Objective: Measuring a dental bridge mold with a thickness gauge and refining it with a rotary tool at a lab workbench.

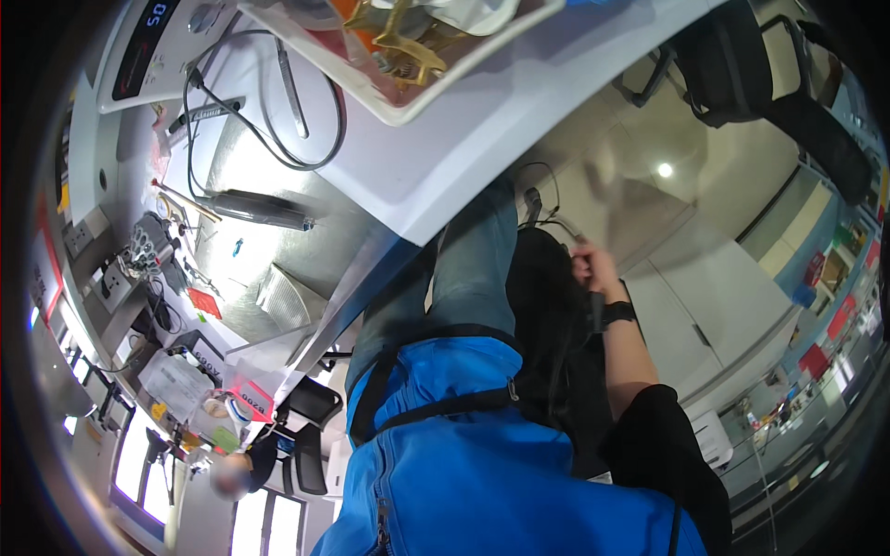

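Note:
Beside my right thigh, low and to the right of the table, is my right hand (593,267), its fingers curled closed. A thin dark cable (556,223) runs to the fingers; whether they grip its end or something else is too small to tell. A black band (618,312) circles the wrist. Just left of the hand sits a black bag-like shape (547,306) against my leg. A dark plug-like piece (532,202) with a looped wire lies near it. My left hand is out of view.
The white table corner (399,199) juts over my knees. On it stand a white tray (399,119) with gold metal parts, a white device (153,46) with a lit display, and a black corded handle (260,209). A black chair (723,65) stands far right; a person (243,473) sits lower left.

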`<state>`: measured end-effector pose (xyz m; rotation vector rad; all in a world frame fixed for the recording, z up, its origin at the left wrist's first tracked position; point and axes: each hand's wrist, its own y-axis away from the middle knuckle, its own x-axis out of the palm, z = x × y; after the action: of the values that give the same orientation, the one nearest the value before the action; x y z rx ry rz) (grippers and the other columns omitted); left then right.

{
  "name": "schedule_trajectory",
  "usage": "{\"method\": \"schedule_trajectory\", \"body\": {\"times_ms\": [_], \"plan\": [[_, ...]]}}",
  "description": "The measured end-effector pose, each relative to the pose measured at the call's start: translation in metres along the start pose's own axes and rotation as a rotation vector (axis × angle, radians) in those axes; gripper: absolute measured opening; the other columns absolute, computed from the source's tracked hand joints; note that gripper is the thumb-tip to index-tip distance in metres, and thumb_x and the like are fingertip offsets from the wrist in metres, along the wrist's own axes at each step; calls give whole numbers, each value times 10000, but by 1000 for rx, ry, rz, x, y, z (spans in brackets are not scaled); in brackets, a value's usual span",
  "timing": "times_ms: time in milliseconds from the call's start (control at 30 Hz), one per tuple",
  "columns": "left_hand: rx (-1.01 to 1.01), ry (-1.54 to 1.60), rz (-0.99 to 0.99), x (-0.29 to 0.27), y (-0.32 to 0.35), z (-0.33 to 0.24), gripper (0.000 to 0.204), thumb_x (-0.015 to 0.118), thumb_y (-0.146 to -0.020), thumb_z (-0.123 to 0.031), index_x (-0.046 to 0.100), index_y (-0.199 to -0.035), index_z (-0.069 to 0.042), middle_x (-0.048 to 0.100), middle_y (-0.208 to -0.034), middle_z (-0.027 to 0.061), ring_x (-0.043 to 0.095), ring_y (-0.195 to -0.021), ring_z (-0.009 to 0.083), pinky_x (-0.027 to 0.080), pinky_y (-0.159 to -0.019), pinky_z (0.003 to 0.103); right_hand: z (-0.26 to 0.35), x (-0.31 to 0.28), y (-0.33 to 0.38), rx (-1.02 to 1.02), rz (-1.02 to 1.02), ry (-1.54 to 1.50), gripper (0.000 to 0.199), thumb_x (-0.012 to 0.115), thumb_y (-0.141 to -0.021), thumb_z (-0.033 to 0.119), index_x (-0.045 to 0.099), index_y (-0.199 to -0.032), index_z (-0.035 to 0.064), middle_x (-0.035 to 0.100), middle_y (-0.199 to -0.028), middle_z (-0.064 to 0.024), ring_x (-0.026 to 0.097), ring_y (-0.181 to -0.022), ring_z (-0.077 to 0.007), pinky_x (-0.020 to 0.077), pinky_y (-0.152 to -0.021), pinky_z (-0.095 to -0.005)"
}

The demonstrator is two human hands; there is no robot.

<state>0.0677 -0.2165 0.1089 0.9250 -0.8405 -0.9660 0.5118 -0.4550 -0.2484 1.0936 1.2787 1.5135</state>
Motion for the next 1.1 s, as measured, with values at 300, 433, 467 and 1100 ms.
{"method": "schedule_trajectory", "body": {"times_ms": [300,433,467,1100], "plan": [[65,-57,-92,-41,40,50,251,561,-962,-240,632,-1140,-77,616,-894,65,606,-838,188,487,-795,315,109,-27,161,-282,-285,-96,116,692,-867,193,630,-904,103,570,-645,10,467,-491,-72,355,-426,-218],[73,-67,-105,-58,57,89,251,560,-962,-234,633,-1141,-75,619,-895,67,607,-833,188,489,-786,313,121,-55,193,-324,-341,111,180,679,-874,218,701,-978,73,576,-625,2,475,-462,-86,362,-418,-239],[61,-68,-116,-65,68,104,250,560,-962,-232,633,-1142,-74,620,-895,67,607,-832,188,489,-784,313,112,-42,208,-313,-345,102,180,679,-874,218,701,-978,73,576,-625,2,475,-462,-86,362,-418,-239],[205,-319,-321,-222,141,163,248,559,-960,-203,637,-1149,-64,637,-901,77,612,-808,189,495,-741,306,-53,-35,440,-690,-479,68,359,550,-972,129,582,-1293,-30,509,-659,45,352,-415,-29,248,-381,-201]]}}
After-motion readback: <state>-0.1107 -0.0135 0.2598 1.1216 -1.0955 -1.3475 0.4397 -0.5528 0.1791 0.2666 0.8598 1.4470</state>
